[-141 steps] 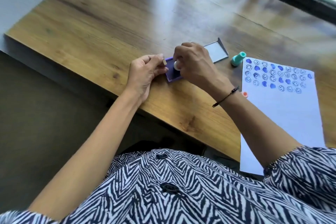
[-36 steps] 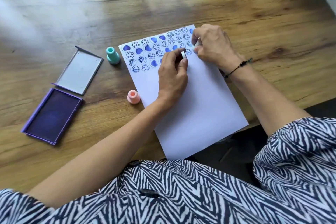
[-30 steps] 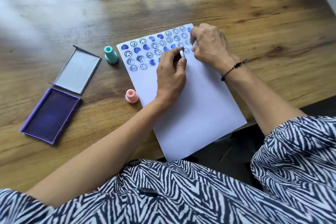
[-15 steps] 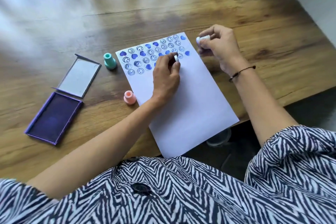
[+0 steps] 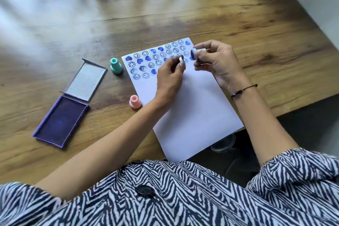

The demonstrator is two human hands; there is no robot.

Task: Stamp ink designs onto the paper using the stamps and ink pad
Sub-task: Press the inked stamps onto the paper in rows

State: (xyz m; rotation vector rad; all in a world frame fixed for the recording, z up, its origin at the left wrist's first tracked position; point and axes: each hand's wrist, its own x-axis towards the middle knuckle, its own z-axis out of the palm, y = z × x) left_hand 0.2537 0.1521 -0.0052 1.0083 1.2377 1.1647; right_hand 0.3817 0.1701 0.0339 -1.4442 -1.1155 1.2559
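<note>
A white sheet of paper (image 5: 192,108) lies slanted on the wooden table, its far end filled with rows of blue smiley and heart prints. My left hand (image 5: 169,79) pinches a small white stamp (image 5: 181,59) just above the printed rows. My right hand (image 5: 218,60) holds a second white stamp (image 5: 197,53) lifted off the paper, its blue inked face turned toward the left. The purple ink pad (image 5: 60,121) lies open at the left, with its grey lid (image 5: 85,80) hinged behind it.
A teal stamp (image 5: 116,65) stands by the paper's far left corner. A pink stamp (image 5: 135,101) stands at the paper's left edge. The paper's near corner overhangs the table's front edge. A wall runs along the right side.
My right hand has lifted its stamp off the paper and tipped it sideways. My left hand has raised its stamp slightly. The view has shifted a little.
</note>
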